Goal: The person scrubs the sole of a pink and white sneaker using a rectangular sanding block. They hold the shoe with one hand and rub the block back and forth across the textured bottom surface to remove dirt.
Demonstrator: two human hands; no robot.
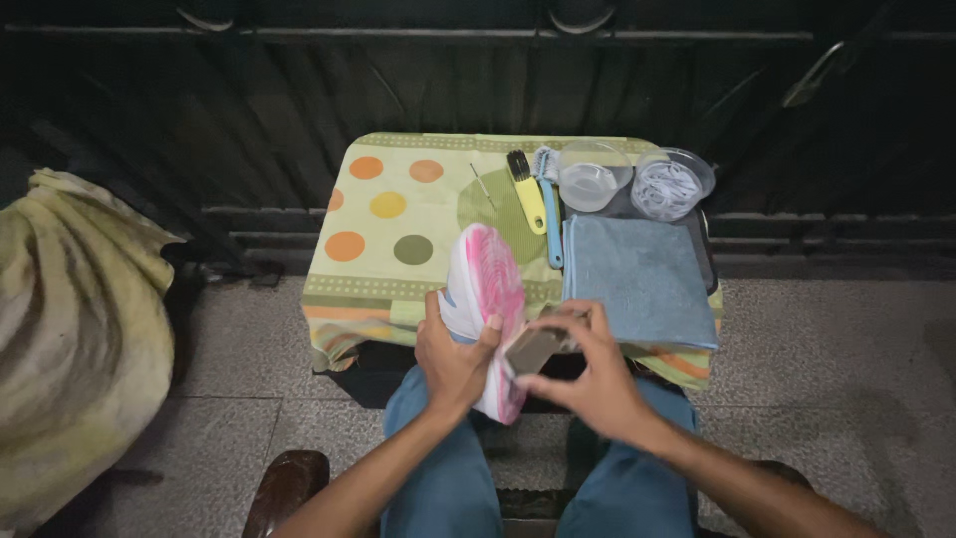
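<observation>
The left hand (pixel 453 364) grips a pink-soled shoe (pixel 485 299) upright off the table's (pixel 398 209) near edge; the right hand's (pixel 588 379) fingers close on a grey block (pixel 533 349), apparently scrubbing the sole, needing steady pressure.

Bare dotted tablecloth (pixel 393 214) left, brushes (pixel 538 199), bowls (pixel 627 181), blue cloth (pixel 637 279) crowding right

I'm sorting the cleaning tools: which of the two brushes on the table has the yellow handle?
The left brush, with dark bristles, has the yellow handle. The brush beside it, nearer the blue cloth, has a blue handle and pale bristles.
</observation>
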